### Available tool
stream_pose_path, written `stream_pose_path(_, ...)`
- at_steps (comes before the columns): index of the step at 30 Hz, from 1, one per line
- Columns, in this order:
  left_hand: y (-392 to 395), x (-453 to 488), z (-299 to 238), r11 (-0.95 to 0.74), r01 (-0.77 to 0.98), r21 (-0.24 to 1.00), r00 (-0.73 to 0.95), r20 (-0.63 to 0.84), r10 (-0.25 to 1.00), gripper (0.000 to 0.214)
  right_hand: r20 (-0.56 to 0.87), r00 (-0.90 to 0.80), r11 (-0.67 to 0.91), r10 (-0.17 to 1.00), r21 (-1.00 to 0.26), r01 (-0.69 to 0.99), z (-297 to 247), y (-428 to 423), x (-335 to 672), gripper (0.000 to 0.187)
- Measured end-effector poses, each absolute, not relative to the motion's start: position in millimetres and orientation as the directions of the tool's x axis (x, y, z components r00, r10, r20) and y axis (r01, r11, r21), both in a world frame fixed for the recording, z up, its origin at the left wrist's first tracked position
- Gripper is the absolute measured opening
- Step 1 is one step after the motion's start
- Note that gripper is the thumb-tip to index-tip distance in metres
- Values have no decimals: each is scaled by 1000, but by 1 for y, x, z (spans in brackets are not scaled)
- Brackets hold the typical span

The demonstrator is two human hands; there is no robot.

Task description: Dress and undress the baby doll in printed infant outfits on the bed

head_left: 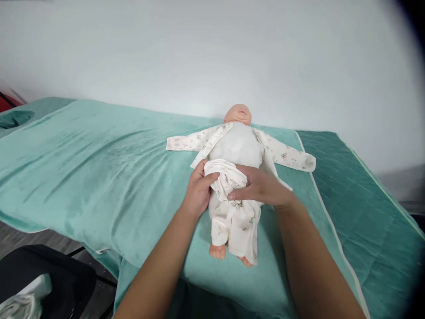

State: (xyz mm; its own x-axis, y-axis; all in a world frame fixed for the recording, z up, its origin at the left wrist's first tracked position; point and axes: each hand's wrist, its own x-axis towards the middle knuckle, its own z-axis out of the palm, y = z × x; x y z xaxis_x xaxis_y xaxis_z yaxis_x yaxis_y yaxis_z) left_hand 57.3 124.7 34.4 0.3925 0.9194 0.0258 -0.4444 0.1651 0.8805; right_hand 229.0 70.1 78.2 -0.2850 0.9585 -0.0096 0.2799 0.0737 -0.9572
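Note:
A baby doll (236,141) lies on its back on a green-covered bed, head toward the wall and feet toward me. Its patterned white jacket (292,158) hangs open at the front, both sleeves spread out sideways. White patterned pants (244,223) cover its legs, with the toes showing below the hems. At the doll's waist, my left hand (199,188) is closed on the left edge of the pants, thumb on top. My right hand (260,186) grips the bunched waistband from the right, its thumb lying across the cloth and its other fingers partly hidden.
Wrinkled light green cover (99,164) spreads over the bed to the left. A darker quilted cover (361,190) lies at the right. A pale wall (166,53) stands behind. At lower left, a black chair (63,274) holds some white cloth (23,305).

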Motion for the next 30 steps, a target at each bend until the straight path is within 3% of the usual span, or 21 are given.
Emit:
stream_pose_path(4, 124, 56, 34, 174, -454, 874, 403, 27, 915, 23, -72, -301, 7, 951, -967, 255, 74, 67, 232, 37)
stream_pose_path(10, 122, 55, 36, 109, -288, 951, 478, 44, 877, 30, 56, -93, 41, 994, -987, -158, 61, 68, 227, 29)
stream_pose_path(14, 119, 53, 39, 56, -151, 987, 610, 48, 791, 40, 88, 11, 88, 996, -970, -228, 59, 69, 225, 20)
stream_pose_path(18, 118, 52, 40, 89, -171, 981, 659, 47, 750, 46, 120, 21, 122, 993, -976, -178, 59, 69, 223, 21)
stream_pose_path(22, 121, 56, 33, 88, -376, 922, 515, 129, 848, 31, 117, -24, 117, 993, -993, -34, 63, 69, 221, 25)
stream_pose_path(26, 124, 58, 26, 94, -465, 880, 426, 130, 895, 26, 4, -219, 45, 976, -982, 183, 74, 67, 226, 39)
stream_pose_path(30, 124, 58, 27, 81, -426, 901, 422, 119, 899, 25, -113, -336, -10, 935, -956, 294, 75, 64, 231, 36)
